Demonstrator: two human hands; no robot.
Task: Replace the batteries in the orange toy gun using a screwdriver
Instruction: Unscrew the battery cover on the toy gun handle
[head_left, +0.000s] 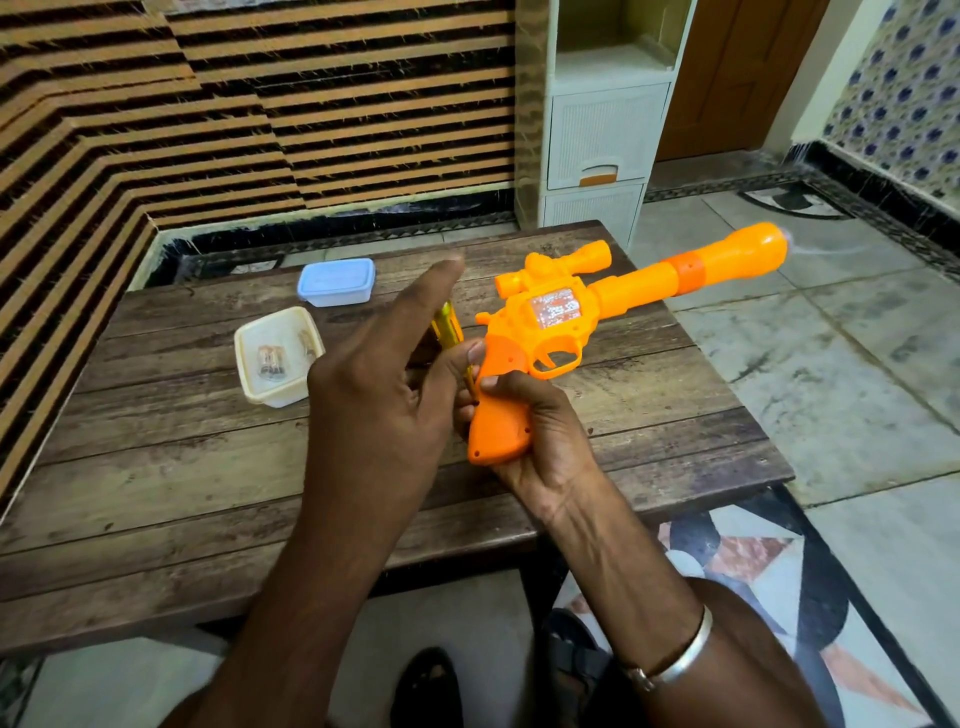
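Right hand (535, 441): wrapped around the grip of the orange toy gun (561, 322); fingers closed on it from below, thumb on the side; a metal bangle (675, 660) on the wrist
Orange toy gun: held above the wooden table (208, 467), over its right part; barrel pointing up and right, past the table edge; scope on top; small screw holes visible in the grip
Left hand (379, 379): thumb and fingers pinched on the yellow screwdriver (448, 327); index finger stretched out straight, away from the tool
Yellow screwdriver: translucent handle showing behind the left hand; shaft angled down to the back of the grip; the tip is hidden
Open tub (275, 358): cream, on the table left of the hands; batteries (271, 361) lying inside
Lidded tub (336, 281): blue lid on, behind the open tub
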